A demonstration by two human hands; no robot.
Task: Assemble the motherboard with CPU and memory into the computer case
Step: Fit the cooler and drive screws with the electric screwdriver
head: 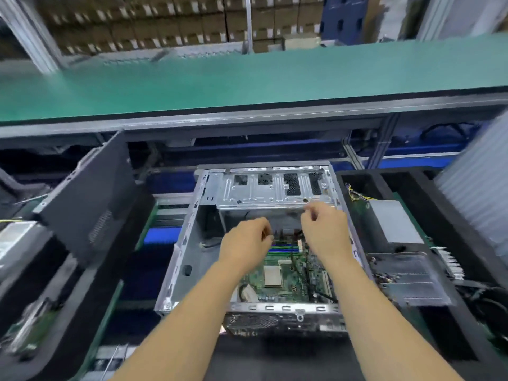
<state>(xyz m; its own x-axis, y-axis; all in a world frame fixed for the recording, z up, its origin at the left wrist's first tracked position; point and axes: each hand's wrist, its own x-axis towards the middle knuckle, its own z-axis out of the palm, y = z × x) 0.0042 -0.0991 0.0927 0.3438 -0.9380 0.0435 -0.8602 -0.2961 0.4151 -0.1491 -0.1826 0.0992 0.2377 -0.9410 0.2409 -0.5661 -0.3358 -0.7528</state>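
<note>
Both bare arms reached forward into an open metal computer case that lay on its side with its open face up. The left hand hovered over the far end of the green motherboard, which lay flat on the floor of the case. Its fingers were curled inward, the tips close together near a row of green and blue memory slots; blur hid whether they pinched anything. The right hand was just beside it, a little farther in and higher, with its fingers also curled and its thumb drawn toward them. Whether it held something small could not be told either. The two hands were near each other but apart, with the slots showing in the gap between them.

Nearer the person than the fingertips, a square silver processor sat on the board between the two forearms. Beyond the fingers, a perforated metal drive cage spanned the far end of the case. To the left of the left hand, a dark side panel leaned tilted. To the right of the right hand, another grey metal box and a flat metal plate lay in a black tray. A green conveyor belt ran across the view beyond everything.
</note>
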